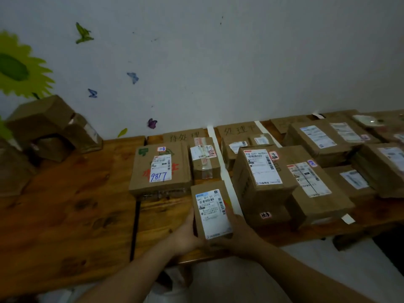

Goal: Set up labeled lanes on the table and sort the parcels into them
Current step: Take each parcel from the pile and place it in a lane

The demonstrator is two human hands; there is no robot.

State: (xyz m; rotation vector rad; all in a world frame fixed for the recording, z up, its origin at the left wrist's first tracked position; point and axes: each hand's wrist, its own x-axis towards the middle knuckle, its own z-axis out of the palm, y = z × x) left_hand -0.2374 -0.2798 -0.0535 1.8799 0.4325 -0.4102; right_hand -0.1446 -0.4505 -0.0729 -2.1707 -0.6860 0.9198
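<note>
Both hands are gripping a small labelled parcel (213,213); the left hand (185,235) is wrapping round its left edge, the right hand (238,232) is clasping its right side; the parcel is sitting at the near edge of the wooden surface (76,204), just in front of the box marked 9817 (160,169) and a taped box (204,159); a white tape strip (220,162) is running just right of it; a handwritten cardboard sign (184,136) is lying at the back of this lane; whether the parcel is touching the surface, I cannot tell.
</note>
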